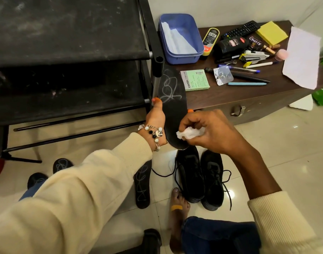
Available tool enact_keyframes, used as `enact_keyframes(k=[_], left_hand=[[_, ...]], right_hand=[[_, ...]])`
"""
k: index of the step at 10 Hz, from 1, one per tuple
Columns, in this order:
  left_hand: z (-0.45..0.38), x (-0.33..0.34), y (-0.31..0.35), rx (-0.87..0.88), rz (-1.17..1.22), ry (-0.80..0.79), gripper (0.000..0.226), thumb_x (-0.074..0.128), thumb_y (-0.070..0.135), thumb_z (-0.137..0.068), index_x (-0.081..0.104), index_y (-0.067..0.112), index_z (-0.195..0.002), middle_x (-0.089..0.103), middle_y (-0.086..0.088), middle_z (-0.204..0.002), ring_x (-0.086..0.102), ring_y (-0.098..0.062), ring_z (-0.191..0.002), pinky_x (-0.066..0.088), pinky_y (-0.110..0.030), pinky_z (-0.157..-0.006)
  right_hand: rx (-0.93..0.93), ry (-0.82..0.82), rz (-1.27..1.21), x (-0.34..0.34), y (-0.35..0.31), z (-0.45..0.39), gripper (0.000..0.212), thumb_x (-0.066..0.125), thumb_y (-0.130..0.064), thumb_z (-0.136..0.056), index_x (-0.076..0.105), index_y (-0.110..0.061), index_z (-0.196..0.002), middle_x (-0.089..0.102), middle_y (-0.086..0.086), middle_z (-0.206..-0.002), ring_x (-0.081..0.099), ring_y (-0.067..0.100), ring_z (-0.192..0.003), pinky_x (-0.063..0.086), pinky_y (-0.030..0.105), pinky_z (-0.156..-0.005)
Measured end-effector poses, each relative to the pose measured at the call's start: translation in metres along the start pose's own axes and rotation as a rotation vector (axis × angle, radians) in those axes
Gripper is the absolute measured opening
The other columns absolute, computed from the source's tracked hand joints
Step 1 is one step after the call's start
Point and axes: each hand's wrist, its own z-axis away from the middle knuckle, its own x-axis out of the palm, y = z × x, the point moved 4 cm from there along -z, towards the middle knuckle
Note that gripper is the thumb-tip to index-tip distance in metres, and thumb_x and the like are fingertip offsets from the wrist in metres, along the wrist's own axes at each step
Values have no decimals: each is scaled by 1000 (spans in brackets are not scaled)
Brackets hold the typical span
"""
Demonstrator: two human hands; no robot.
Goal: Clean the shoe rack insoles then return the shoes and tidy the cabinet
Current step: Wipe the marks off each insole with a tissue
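Left hand (155, 116): gripping a black insole (172, 99) from its left edge, thumb lying along that edge, fingertips wrapping round to the far edge; a beaded bracelet (154, 133) is hanging at the wrist.
Insole: standing nearly upright out of the grip, heel end just below the wrist, toe end reaching up and away beside the shoe rack (69, 52) post; pale scribble marks are showing on the face above the thumb.
Right hand (206, 131): closing its fingers around a crumpled white tissue (189, 134), pinching it tight.
Tissue: pressing against the insole's lower face, just right of the left wrist, near the heel end.
Black shoes (201, 176): sitting side by side on the floor directly beneath both hands, laces trailing loose.
Second insole (142, 187): lying flat on the tiles below the left forearm, also scribbled.
Low cabinet (248, 99): standing beyond the right hand, its top carrying a blue tub (181, 37), pens and polish.
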Motion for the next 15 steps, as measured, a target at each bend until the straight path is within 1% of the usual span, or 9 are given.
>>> enact_keyframes(k=[2, 4, 5, 6, 8, 10, 12, 14, 15], left_hand=[[5, 10, -5, -89, 160, -79, 64, 44, 65, -90, 59, 15, -128, 65, -15, -121, 62, -34, -111, 45, -48, -103], [8, 14, -3, 20, 179, -165, 47, 46, 47, -95, 63, 13, -123, 67, -16, -117, 64, -33, -107, 49, -47, -98], [12, 15, -4, -19, 218, -248, 44, 44, 43, -94, 65, 9, -113, 71, -16, -88, 71, -29, -71, 58, -39, -59], [12, 11, -2, -1, 226, -244, 37, 39, 38, -94, 64, 11, -89, 61, -9, -70, 63, -21, -54, 52, -27, -52], [15, 7, 6, 21, 229, -247, 43, 37, 43, -94, 64, 10, -99, 64, -8, -73, 63, -21, -65, 50, -27, -62], [15, 11, 4, 1, 178, -218, 66, 32, 65, -94, 62, 14, -124, 69, -15, -113, 67, -28, -96, 54, -35, -73], [14, 8, 4, 49, 3, -52, 76, 29, 71, -90, 48, 17, -139, 50, -14, -141, 45, -34, -130, 33, -47, -112], [12, 8, 8, 236, -79, -18, 66, 10, 50, -102, 25, 7, -150, 21, -11, -158, 20, -24, -145, 26, -20, -99], [11, 8, 5, 239, -175, -82, 74, 10, 56, -99, 28, 4, -149, 26, -16, -156, 27, -28, -143, 33, -26, -96]], right_hand=[[15, -150, -179, 6, 3, 0, 31, 80, -7, -68, 69, -31, -83, 68, -16, -86, 64, 2, -84, 53, 16, -74], [251, 298, -284, -1, 31, -8, 28, 79, -12, -73, 64, -34, -82, 64, -20, -83, 63, -5, -79, 52, 8, -65], [267, 366, -247, 6, 33, -15, 25, 76, -12, -77, 64, -30, -89, 62, -18, -86, 62, 0, -80, 50, 7, -59], [217, 382, -115, 8, 27, -20, 24, 75, -9, -77, 69, -20, -97, 60, -11, -93, 58, 3, -82, 52, 16, -70], [102, 239, -31, 8, 13, -21, 25, 75, -8, -75, 71, -17, -98, 63, -8, -97, 55, 1, -86, 43, 3, -74], [24, 146, 5, 9, 9, -20, 26, 76, -7, -74, 73, -16, -98, 64, -7, -98, 57, 2, -87, 46, 9, -76], [239, 493, -50, -1, 27, -19, 23, 75, -10, -77, 72, -14, -99, 61, -9, -91, 55, 1, -78, 45, 6, -67], [246, 552, -4, -1, 22, -18, 23, 74, -10, -75, 72, -14, -98, 66, -4, -93, 58, 7, -81, 51, 20, -75], [140, 355, -40, 8, 12, -21, 26, 76, -8, -71, 74, -18, -95, 63, -12, -88, 56, -6, -74, 46, 6, -72]])
